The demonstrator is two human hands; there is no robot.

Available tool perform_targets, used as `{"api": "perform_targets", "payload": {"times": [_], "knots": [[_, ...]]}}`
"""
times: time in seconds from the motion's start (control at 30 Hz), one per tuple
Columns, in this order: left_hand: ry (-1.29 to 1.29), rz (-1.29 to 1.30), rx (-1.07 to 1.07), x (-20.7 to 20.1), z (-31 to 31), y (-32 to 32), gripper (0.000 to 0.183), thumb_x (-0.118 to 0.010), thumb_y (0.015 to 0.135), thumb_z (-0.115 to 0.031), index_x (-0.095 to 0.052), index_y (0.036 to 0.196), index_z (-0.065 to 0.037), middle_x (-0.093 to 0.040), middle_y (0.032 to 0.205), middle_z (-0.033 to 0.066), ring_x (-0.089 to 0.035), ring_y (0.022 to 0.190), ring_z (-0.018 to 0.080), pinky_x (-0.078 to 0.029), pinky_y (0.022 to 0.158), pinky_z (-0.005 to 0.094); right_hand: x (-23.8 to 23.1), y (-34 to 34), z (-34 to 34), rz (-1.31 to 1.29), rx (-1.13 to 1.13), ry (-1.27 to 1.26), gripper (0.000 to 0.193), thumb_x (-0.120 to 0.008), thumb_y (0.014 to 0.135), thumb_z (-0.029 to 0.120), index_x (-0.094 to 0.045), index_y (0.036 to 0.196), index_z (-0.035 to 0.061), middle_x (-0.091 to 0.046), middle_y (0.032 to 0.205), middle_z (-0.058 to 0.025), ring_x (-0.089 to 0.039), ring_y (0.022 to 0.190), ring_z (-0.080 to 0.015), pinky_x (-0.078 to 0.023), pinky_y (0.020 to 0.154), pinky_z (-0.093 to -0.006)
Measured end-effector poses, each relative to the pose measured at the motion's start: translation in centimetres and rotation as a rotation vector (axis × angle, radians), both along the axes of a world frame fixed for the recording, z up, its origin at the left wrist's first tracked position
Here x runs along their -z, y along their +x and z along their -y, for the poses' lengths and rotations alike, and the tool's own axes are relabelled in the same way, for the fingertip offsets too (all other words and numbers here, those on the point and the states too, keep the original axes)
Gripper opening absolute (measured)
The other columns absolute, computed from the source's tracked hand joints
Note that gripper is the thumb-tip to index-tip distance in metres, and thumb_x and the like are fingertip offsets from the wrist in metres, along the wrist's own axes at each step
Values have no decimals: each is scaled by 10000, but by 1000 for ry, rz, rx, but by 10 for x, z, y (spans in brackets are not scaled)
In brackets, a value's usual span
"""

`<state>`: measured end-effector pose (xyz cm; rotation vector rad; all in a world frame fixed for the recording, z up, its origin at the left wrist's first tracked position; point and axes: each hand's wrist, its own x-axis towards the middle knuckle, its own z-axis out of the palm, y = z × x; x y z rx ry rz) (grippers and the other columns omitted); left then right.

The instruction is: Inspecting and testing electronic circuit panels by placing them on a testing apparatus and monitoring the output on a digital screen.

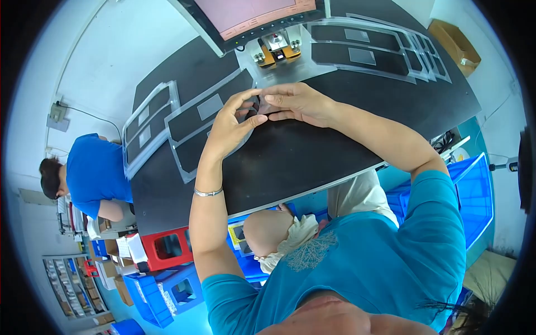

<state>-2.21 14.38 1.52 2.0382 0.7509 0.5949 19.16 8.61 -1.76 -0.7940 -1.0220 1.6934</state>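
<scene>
In front of me, above the black table (312, 145), both hands meet at a small, thin, see-through sheet (264, 105). My right hand (301, 104) pinches it between thumb and fingers. My left hand (231, 123) curves round its other side, with finger and thumb at the sheet's edges; its inner fingers are partly hidden. Under and beside the left hand lies a clear plastic tray (177, 133) with a pale square piece (210, 106) in it. Beyond the hands stands a metal fixture with orange parts (277, 51) on a plate.
A monitor (251, 22) hangs over the far edge. Clear trays are stacked at the far right (385, 71) and left (146, 128). A person in blue (97, 173) is at the left. Blue crates (474, 195) and a red crate (167, 249) stand below the table. A small child (271, 231) is at my lap.
</scene>
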Motion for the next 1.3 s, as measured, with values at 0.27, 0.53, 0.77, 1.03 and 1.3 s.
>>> {"api": "perform_targets", "payload": {"times": [0.27,0.53,0.77,1.03,1.3], "knots": [[-110,48,5,3,-5,-3,560,-799,830,-196,-590,1344,-120,-585,1287,45,-545,1146,200,-471,983,338,2,-3,3,15,31,21,484,-602,999,282,-493,1403,38,-612,1226,-80,-602,1144,-163,-512,986,-325],[-151,51,16,3,-7,-6,519,-763,856,-161,-589,1341,-99,-571,1348,98,-575,1160,223,-485,991,344,5,-5,0,51,45,32,491,-627,979,176,-468,1422,32,-604,1259,-104,-621,1129,-173,-537,940,-298],[543,-186,-111,12,0,5,414,-532,929,-53,-565,1341,-70,-608,1312,151,-574,1209,309,-465,1007,386,-3,-11,7,269,114,40,530,-601,951,28,-390,1425,-78,-631,1211,-203,-696,1023,-238,-590,790,-289],[822,-243,-803,-11,-16,-27,353,-478,975,-87,-643,1267,-196,-709,1093,121,-674,941,366,-531,780,439,-6,23,5,1103,271,587,332,-607,928,152,-608,1217,-12,-724,924,-134,-720,871,-273,-578,738,-348],[1210,-403,-165,-10,62,34,393,-577,792,17,-661,1169,-54,-688,1158,111,-662,1062,268,-540,859,390,21,161,-3,1947,486,668,516,-419,1001,498,-523,1394,179,-465,1480,-121,-388,1401,-296,-298,1111,-506]]}}
